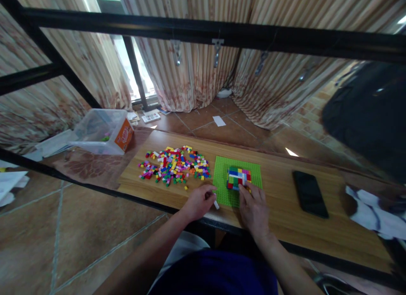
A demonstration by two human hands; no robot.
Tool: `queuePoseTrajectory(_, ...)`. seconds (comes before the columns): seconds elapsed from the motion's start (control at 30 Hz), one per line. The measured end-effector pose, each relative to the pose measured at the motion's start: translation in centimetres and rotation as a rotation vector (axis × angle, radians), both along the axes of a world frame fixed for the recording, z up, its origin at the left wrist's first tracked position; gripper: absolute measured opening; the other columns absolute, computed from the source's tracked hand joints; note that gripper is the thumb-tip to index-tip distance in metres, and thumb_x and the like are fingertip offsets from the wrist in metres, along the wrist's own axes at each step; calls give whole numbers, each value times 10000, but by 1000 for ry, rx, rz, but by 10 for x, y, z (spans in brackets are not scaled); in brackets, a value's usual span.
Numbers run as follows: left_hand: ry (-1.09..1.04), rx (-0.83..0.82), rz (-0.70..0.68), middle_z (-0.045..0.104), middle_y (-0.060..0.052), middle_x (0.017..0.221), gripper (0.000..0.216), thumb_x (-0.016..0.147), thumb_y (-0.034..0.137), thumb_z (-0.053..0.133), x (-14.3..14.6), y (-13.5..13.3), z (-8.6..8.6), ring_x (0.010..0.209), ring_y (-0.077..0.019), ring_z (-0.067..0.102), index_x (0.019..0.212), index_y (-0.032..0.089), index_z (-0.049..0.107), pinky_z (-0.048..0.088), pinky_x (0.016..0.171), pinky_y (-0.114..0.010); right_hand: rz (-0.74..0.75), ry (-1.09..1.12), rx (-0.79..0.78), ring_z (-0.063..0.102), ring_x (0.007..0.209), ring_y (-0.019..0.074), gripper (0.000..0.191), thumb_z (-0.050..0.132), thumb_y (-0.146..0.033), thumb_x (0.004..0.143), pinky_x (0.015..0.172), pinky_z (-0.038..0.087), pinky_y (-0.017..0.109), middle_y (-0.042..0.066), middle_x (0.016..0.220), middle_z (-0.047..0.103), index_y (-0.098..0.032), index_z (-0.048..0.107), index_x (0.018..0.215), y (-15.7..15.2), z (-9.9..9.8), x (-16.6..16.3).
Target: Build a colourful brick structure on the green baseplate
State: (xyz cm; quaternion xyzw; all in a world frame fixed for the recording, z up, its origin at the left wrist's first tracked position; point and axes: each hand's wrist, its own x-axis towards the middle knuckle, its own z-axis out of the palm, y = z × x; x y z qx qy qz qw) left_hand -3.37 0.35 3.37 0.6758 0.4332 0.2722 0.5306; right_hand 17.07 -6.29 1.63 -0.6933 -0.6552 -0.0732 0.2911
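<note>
A green baseplate lies on the wooden table, with a multicoloured block of stacked bricks standing on it. My right hand rests at the baseplate's near edge, its fingertips touching the near side of the block. My left hand lies just left of the baseplate with its fingers curled round a small white brick. A spread of several loose coloured bricks covers the table to the left.
A black phone lies flat to the right of the baseplate. A clear plastic box with an orange label stands at the table's far left. White cloth sits at the right end. A black metal frame crosses overhead.
</note>
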Motion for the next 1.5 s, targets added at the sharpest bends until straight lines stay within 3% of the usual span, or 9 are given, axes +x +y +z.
queuePoseTrajectory(0.23,-69,8,-62,663,-26,779,304,834,254,581,-4,0,-9,702,-149,596,1111,160,664,475,679,-253,-29,184,70,542,1140,262,376,394,-285,949,976,457,480,129,1214,619,-208,618,1241,-2,6,-5)
queuePoseTrajectory(0.33,-89,12,-90,659,-33,820,318,846,248,574,-6,0,-11,736,-152,600,1142,158,648,479,705,-258,-76,303,96,578,1106,253,356,412,-322,946,966,469,455,141,1168,641,-186,653,1170,-5,16,-19)
queuePoseTrajectory(0.47,-116,26,-124,654,-35,825,317,862,260,572,-7,-1,-10,742,-154,597,1153,152,635,481,722,-266,31,506,-36,638,986,220,298,449,-361,939,904,501,411,95,1061,688,-221,691,1040,-10,25,-45)
queuePoseTrajectory(0.6,-173,5,-140,670,-49,878,311,866,242,571,-8,-2,-7,795,-164,616,1160,154,621,488,766,-278,112,633,-174,647,958,209,286,481,-383,932,873,508,379,84,1042,692,-219,687,1042,-9,24,-65)
queuePoseTrajectory(0.83,-188,34,-157,669,-77,982,312,858,206,567,-11,-2,-7,876,-183,617,1158,138,621,487,827,-301,121,633,-249,640,923,212,266,509,-389,917,835,492,360,71,990,694,-220,707,970,-1,25,-77)
queuePoseTrajectory(1.17,-285,-25,-148,647,-40,878,344,848,208,585,-11,-2,-10,812,-165,607,1187,150,583,478,793,-289,64,626,-249,624,883,212,261,502,-362,923,824,473,365,82,950,684,-191,698,943,-1,25,-80)
queuePoseTrajectory(1.5,-182,-57,-66,658,-19,770,314,783,158,623,-7,-2,-5,736,-161,622,1096,131,619,487,744,-282,143,485,-50,612,832,181,253,499,-318,941,772,499,325,67,879,689,-198,717,894,-5,15,-79)
